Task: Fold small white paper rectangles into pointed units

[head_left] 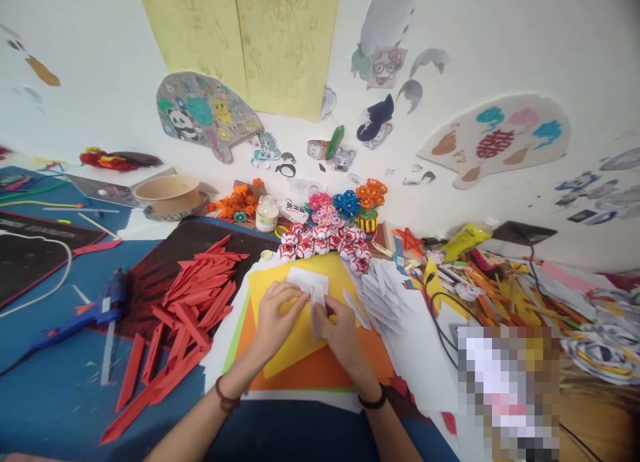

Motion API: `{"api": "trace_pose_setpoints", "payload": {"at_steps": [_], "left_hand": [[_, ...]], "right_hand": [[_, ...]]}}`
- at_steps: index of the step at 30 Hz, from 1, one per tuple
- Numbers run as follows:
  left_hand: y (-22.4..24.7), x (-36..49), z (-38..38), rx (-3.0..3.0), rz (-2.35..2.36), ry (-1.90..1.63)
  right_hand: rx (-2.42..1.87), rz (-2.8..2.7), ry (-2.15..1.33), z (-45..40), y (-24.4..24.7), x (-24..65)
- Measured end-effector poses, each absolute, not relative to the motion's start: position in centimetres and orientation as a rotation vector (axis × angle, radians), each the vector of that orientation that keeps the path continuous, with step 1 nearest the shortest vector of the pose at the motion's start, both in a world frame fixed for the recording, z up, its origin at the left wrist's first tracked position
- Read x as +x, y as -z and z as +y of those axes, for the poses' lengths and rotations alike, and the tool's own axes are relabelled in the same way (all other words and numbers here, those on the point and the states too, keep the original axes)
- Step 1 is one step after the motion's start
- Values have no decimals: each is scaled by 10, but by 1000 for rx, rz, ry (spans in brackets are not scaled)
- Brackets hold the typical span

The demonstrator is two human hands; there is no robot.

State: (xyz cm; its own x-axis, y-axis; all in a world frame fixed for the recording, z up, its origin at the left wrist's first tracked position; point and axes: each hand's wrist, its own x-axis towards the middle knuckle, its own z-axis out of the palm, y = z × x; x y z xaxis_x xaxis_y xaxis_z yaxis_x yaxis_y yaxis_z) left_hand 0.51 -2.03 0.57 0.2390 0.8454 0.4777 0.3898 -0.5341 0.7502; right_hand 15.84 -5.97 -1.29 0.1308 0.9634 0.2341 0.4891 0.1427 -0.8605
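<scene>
My left hand (281,315) pinches the top edge of a small folded white paper (316,309) between thumb and fingertips. On the paper's right side, my right hand (340,325) grips it with thumb and fingers. Both hands are over a yellow sheet (295,355), which lies on orange sheets (320,375). A flat white paper piece (305,277) rests just behind the fingertips. To the right of the hands is a pile of folded white strips (385,295), and to the left a heap of folded red strips (200,302).
A blue glue gun (113,299) lies at the left. Red-and-white paper flowers (325,242), a small jar (267,215) and a beige bowl (167,194) stand towards the wall. Coloured strips (500,292), a yellow bottle (467,241) and black cables (437,322) occupy the right side.
</scene>
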Motion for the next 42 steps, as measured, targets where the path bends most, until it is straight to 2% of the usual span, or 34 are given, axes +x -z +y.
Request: {"api": "trace_pose_setpoints", "payload": {"at_steps": [11,28,42], "left_hand": [[4,3,-11,1458,1097,-1018],[-2,4,-12,1344,1083,-983],[5,3,-12,1410,1129,-1029]], "right_hand": [[-1435,-1558,-565,-60,10,159],[-1395,-1470,-547,-60,9,164],[-1375,-1476,-715,-59,16,163]]}}
